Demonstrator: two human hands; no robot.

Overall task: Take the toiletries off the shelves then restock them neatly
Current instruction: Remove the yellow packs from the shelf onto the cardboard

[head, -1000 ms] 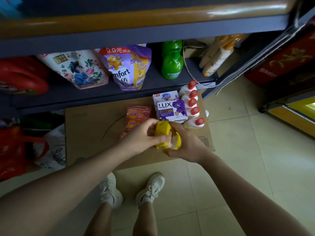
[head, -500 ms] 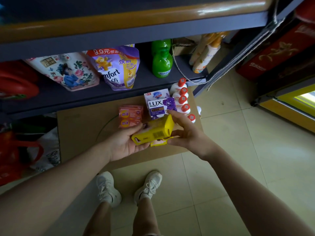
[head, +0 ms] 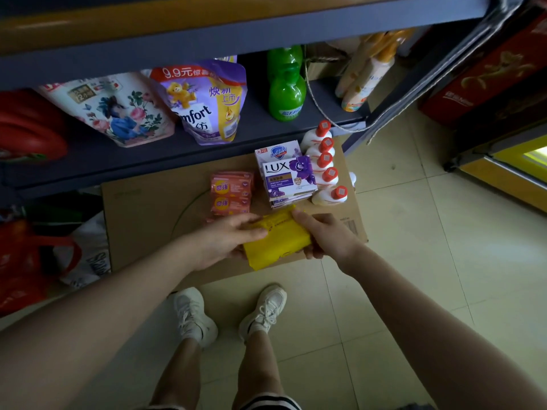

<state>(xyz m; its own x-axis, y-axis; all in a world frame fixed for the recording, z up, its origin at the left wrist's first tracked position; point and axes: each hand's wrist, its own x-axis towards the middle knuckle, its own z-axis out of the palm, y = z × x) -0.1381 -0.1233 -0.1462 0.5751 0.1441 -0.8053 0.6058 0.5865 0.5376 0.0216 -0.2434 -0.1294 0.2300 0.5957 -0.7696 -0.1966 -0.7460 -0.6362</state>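
Observation:
A yellow soap pack (head: 276, 239) lies flat between both hands, just above the near edge of a cardboard sheet (head: 142, 214). My left hand (head: 219, 241) holds its left end with the fingers laid over the top. My right hand (head: 324, 236) grips its right end. Behind it on the cardboard stand orange soap packs (head: 231, 193), a stack of LUX and Safeguard soap boxes (head: 287, 176) and a row of white bottles with red caps (head: 325, 167). On the dark shelf (head: 88, 161) are a floral refill pouch (head: 118, 110), a purple Comfort pouch (head: 207, 102), green bottles (head: 285, 87) and cream bottles (head: 364, 72).
Red bags (head: 26, 255) and a white plastic bag (head: 88, 255) sit on the floor at the left. A red item (head: 26, 128) lies at the shelf's left end. A red box (head: 485, 75) and a yellow-lit cabinet (head: 521, 167) stand at the right. My white shoes (head: 231, 315) are on the tiled floor.
The yellow pack has turned from tilted on edge to lying flat and has dropped toward the cardboard. Both hands came down with it, and the view has moved closer.

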